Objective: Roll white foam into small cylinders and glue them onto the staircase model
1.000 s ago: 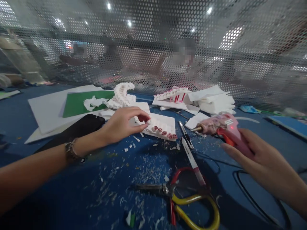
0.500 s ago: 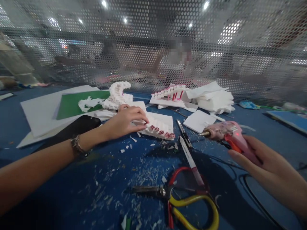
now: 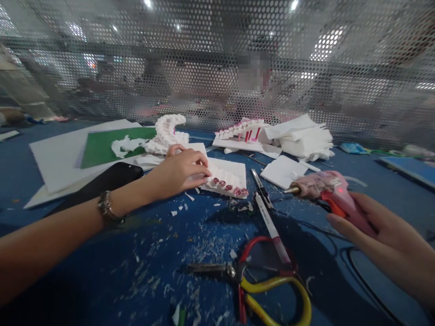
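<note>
My left hand (image 3: 185, 171) reaches over a small white model (image 3: 226, 168) on the blue table. Its thumb and fingers are drawn together at the left end of a row of dark red, rosette-like ends (image 3: 229, 187) along the model's front edge. Whatever lies between those fingertips is hidden. On the right, my right hand (image 3: 384, 226) is wrapped round the handle of a pink hot glue gun (image 3: 329, 186). Its metal nozzle points left, apart from the model, and a small red light glows on its body.
Red-and-yellow scissors (image 3: 234, 271), a white marker (image 3: 268, 219) and a utility knife (image 3: 261, 186) lie in front. Behind are a curved white model (image 3: 166, 131), a stair-like model (image 3: 243, 136) and white sheets (image 3: 302, 138). A black phone (image 3: 118, 174) is under my left forearm. Perforated metal (image 3: 204, 77) stands behind.
The view has shifted very slightly. My left fingers remain at the row's left end, and the hot glue gun sits marginally farther right in my right hand.
</note>
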A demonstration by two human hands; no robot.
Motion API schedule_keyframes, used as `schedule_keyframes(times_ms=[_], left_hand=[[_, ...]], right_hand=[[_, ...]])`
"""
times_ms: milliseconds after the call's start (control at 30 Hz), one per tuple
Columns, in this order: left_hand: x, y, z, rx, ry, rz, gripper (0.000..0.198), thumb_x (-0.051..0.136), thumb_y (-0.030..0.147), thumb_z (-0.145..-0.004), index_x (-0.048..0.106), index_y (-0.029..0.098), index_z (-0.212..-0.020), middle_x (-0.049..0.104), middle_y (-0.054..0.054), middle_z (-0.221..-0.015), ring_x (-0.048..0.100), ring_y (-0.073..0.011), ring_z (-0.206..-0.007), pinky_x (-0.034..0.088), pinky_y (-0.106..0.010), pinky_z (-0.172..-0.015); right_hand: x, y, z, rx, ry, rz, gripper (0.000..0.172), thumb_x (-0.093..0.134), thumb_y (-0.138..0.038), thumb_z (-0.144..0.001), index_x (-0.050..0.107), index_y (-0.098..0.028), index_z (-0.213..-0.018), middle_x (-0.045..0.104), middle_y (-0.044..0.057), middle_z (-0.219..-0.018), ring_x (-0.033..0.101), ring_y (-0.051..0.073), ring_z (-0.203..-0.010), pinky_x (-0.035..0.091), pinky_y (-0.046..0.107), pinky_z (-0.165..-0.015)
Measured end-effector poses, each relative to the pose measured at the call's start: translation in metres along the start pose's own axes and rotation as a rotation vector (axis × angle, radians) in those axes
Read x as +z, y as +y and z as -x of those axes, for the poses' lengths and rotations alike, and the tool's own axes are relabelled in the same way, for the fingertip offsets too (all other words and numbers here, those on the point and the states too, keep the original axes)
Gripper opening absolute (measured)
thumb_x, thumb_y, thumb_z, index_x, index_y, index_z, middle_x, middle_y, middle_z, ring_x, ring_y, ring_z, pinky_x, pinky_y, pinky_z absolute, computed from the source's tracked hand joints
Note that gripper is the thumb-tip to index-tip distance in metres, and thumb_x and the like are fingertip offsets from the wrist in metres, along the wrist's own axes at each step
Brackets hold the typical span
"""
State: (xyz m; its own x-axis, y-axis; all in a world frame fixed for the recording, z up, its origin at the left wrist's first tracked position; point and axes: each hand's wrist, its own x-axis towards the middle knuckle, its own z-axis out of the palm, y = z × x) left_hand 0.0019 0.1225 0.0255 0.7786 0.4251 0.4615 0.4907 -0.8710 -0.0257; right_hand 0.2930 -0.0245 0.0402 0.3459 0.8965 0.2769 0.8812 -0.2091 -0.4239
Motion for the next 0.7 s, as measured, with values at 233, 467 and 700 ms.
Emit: schedule_keyframes(times_ms=[233, 467, 700], left_hand=[[-0.004, 0.001, 0.007, 0.114, -0.036, -0.189, 0.023, 0.042, 0.024, -0.084, 0.057, 0.023, -0.101, 0.062, -0.004, -0.096, 0.056, -0.0168, -0.081, 0.023, -0.036, -0.081], [-0.009, 0.003, 0.016, 0.13, -0.029, -0.254, 0.031, 0.045, 0.027, -0.081, 0.05, 0.019, -0.11, 0.062, -0.008, -0.103, 0.057, -0.0187, -0.087, 0.026, -0.035, -0.081], [-0.006, 0.002, 0.019, 0.219, 0.026, -0.336, 0.024, 0.042, 0.022, -0.083, 0.055, 0.02, -0.103, 0.066, -0.004, -0.095, 0.06, -0.0151, -0.084, 0.028, -0.031, -0.087]], right_hand=[[0.001, -0.001, -0.002, 0.013, 0.004, 0.013, 0.054, 0.04, -0.065, -0.052, 0.051, -0.019, -0.078, 0.052, 0.002, -0.057, 0.046, 0.018, -0.048, 0.037, 0.029, -0.045], [0.001, 0.002, 0.0, 0.019, -0.006, 0.01, 0.052, 0.041, -0.065, -0.052, 0.05, -0.02, -0.077, 0.053, 0.002, -0.059, 0.046, 0.018, -0.049, 0.037, 0.029, -0.045], [0.001, -0.005, -0.002, 0.029, 0.001, 0.014, 0.049, 0.041, -0.063, -0.049, 0.05, -0.02, -0.072, 0.05, 0.002, -0.054, 0.044, 0.017, -0.046, 0.036, 0.029, -0.044]])
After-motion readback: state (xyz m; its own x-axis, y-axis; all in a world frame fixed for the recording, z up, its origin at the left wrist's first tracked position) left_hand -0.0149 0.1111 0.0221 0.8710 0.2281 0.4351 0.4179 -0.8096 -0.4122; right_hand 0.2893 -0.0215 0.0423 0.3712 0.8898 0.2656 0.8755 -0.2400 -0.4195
